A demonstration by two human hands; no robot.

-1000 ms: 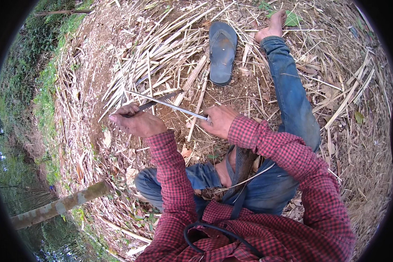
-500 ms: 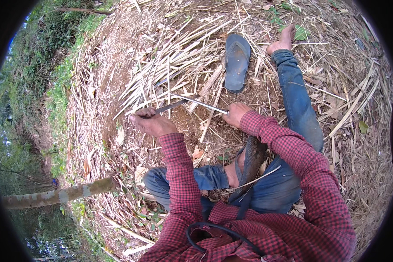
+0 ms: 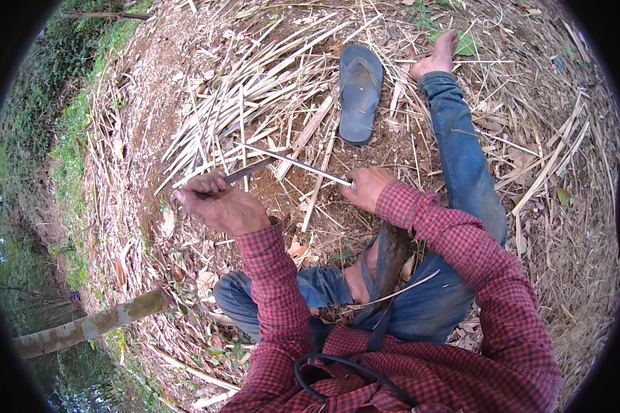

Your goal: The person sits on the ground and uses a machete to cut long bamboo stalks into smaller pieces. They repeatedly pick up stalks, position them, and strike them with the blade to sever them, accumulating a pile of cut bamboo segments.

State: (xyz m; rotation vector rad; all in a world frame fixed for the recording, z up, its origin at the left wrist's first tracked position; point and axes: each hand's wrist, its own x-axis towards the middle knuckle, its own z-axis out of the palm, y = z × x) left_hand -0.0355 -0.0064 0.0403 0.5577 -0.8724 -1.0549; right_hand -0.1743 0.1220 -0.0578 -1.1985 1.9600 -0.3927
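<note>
My left hand is closed round one end of a dark, flat metal strip. Whether the strip is a file or a blade I cannot tell. In my right hand is one end of a long, thin, shiny metal blade, seen nearly edge-on. Its far end points left and crosses the dark strip between my hands; whether the two touch is unclear. Both tools are above the ground, over loose plant strips. My fingers hide the held ends.
A pile of pale split strips lies beyond my hands. A dark flip-flop rests beside it, near my bare foot. My bent legs in jeans frame the work area. A slim trunk stands at left.
The view has shifted slightly, so the ground appears farther left. Both hands have drawn a little nearer to me, and the shiny blade reaches farther left past the dark strip.
</note>
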